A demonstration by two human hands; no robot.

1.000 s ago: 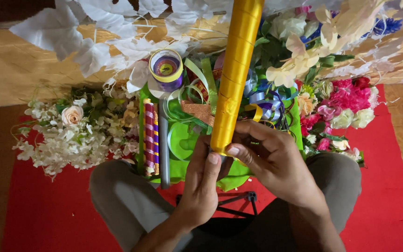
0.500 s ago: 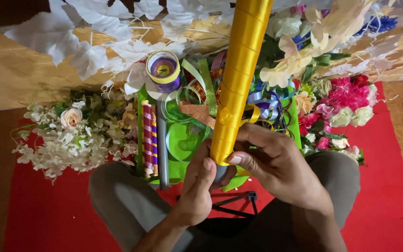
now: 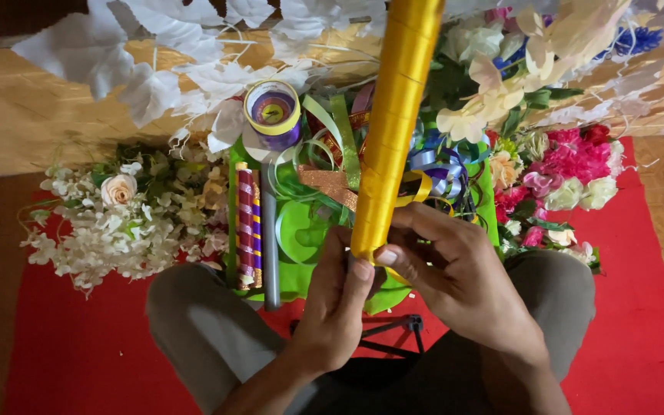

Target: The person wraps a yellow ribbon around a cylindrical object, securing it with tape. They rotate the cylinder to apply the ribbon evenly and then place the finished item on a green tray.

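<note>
Carefully, we hold the yellow-wrapped stick (image 3: pixel 395 123) steady while both hands' fingers (image 3: pixel 393 257) pinch its lower ribbon end tight.

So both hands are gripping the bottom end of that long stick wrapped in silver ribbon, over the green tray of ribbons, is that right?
Not quite: the ribbon on the stick is golden yellow, not silver. The head view shows the left hand and right hand gripping its bottom end, over the green tray of ribbons.
</note>
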